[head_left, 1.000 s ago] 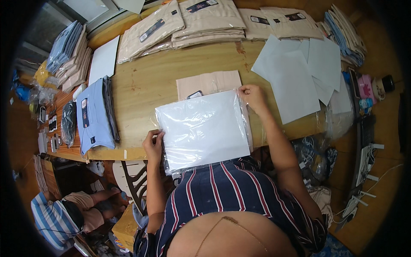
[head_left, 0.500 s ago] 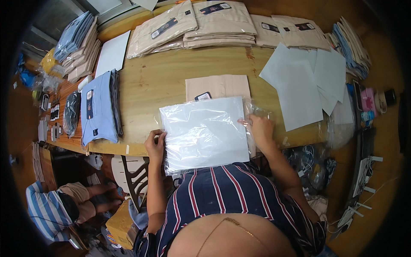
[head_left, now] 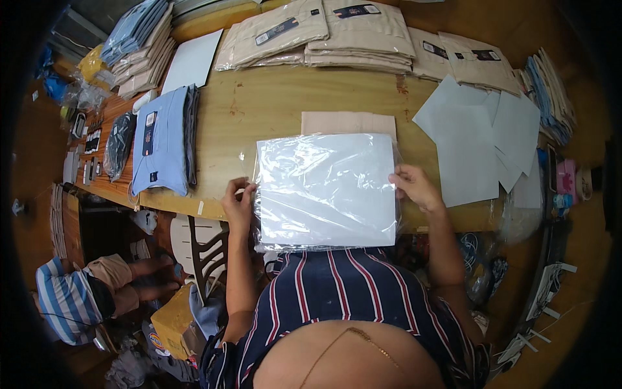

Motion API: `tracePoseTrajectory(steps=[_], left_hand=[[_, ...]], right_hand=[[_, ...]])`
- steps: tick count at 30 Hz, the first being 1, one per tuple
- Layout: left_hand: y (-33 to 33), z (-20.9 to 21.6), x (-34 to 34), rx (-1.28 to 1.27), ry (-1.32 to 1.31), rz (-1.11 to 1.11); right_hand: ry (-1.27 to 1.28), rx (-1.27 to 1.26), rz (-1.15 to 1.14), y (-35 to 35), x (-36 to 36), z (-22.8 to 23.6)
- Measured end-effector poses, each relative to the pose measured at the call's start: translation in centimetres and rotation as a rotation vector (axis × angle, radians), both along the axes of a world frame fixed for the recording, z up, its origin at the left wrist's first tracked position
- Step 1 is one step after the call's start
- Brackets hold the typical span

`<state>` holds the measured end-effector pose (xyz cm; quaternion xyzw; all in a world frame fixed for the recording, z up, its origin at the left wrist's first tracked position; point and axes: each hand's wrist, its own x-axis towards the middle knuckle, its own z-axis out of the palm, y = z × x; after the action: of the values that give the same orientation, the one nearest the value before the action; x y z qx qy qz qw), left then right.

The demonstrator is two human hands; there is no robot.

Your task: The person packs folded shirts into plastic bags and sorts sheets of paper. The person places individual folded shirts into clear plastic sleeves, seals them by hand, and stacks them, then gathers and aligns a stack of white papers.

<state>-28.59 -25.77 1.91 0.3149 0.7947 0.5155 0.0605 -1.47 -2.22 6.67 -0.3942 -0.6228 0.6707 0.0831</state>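
Bagged white sheet (head_left: 326,191) lies between our left hand (head_left: 238,202) and right hand (head_left: 420,188), long axis left-right; fingers (head_left: 402,180) pinched on both side edges.

We wear a dark navy top (head_left: 340,285) with lengthwise stripes, each a red band edged in white; our short sleeves (head_left: 465,362) repeat the navy and the striping; a thin gold-coloured neck chain (head_left: 360,332) bends to a point; our forearms (head_left: 241,279) are bare.
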Motion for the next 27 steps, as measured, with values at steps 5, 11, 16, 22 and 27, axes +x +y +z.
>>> tracePoseTrajectory(steps=[5,11,16,22,27], left_hand=[[-0.5,1.8,-0.7,-0.015,-0.733,0.023],[-0.8,-0.3,1.6,-0.057,-0.584,-0.061],[2.1,0.3,2.4,-0.122,-0.603,0.103],[5.6,-0.1,2.6,-0.367,-0.399,0.038],[6.4,0.9,3.5,0.045,-0.845,0.002]], right_hand=[[0.194,0.022,-0.343,-0.8,-1.6,-4.2],[0.481,-0.480,-0.114,-3.7,-2.0,-2.3],[0.494,-0.459,-0.152,-4.9,-3.9,-3.7],[0.442,-0.490,-0.107,-6.5,-6.4,-3.4],[0.446,-0.578,-0.220,-7.9,-8.1,-2.9]])
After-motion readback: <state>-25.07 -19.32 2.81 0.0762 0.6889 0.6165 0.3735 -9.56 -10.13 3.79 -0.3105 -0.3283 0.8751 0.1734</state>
